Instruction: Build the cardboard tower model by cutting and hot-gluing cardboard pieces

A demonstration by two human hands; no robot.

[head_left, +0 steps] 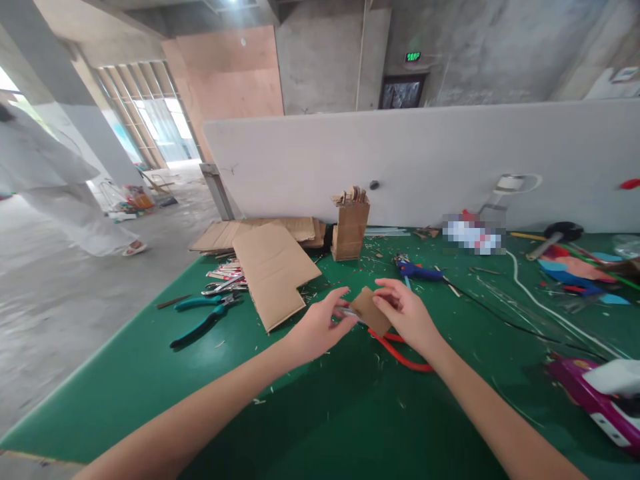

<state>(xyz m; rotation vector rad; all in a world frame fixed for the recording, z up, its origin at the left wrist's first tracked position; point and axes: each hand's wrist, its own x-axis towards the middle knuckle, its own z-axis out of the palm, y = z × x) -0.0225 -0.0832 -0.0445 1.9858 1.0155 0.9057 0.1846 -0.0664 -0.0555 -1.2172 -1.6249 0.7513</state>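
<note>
Both my hands meet over the middle of the green table [150, 373]. My right hand [407, 313] is closed on a small brown cardboard piece [373, 311], pinching its right edge. My left hand [320, 327] is closed round a thin metal-tipped tool [349, 312] whose tip touches the cardboard's left edge. Red-handled scissors [400, 350] lie on the table just under my right hand.
A large cut cardboard sheet [273, 270] lies left of my hands, with teal pliers [203, 320] and small tools [225, 280] beside it. A cardboard box of sticks [350, 227] stands by the white partition [400, 160]. A blue glue gun [417, 270], cables and a pink toy [595, 393] lie right. A person [55, 180] walks at left.
</note>
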